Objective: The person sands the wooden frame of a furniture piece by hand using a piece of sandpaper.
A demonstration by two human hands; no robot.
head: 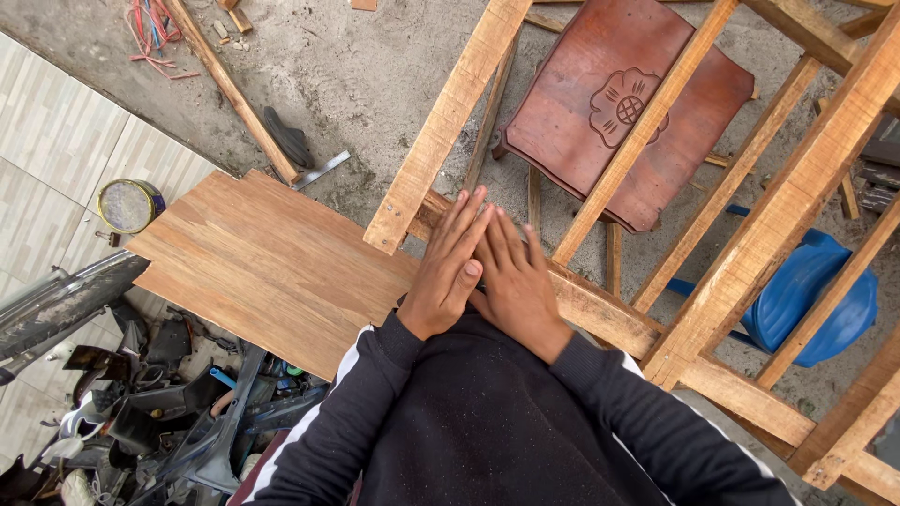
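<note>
Plywood sheet [272, 262] left of frame [769, 225], tin [128, 205] beyond.

The person wears a black long-sleeved top [487, 422] with white stripes along each sleeve [323, 394].

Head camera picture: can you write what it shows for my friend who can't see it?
A person's left hand and right hand lie flat, overlapping, on a wooden frame beside a plywood board. Below the frame sit a brown wooden chair and a blue plastic chair on bare concrete.
</note>
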